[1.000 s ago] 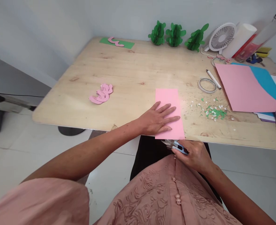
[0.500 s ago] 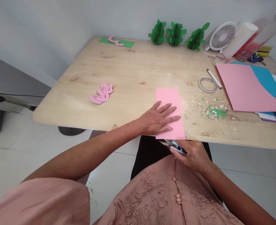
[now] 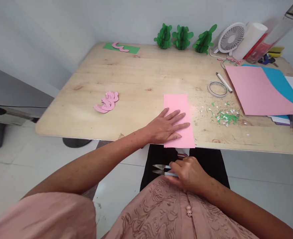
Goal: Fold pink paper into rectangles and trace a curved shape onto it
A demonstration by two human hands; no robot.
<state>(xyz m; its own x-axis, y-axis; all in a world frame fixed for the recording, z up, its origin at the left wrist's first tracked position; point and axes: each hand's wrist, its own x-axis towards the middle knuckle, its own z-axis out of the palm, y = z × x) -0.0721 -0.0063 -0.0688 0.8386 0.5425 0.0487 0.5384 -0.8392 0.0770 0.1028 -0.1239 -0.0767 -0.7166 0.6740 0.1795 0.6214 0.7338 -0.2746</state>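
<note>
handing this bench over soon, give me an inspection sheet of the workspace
surface: wooden table, knots visible
work things: pink sheet at the near edge; snips, blades apart; cut pink pieces piled
clutter: green and white scraps, tape roll, pen
hands: left hand spread on the pink sheet; right hand holds the snips over the lap
cables: white cord beside the fan
surroundings: pale wall, tiled floor
</note>
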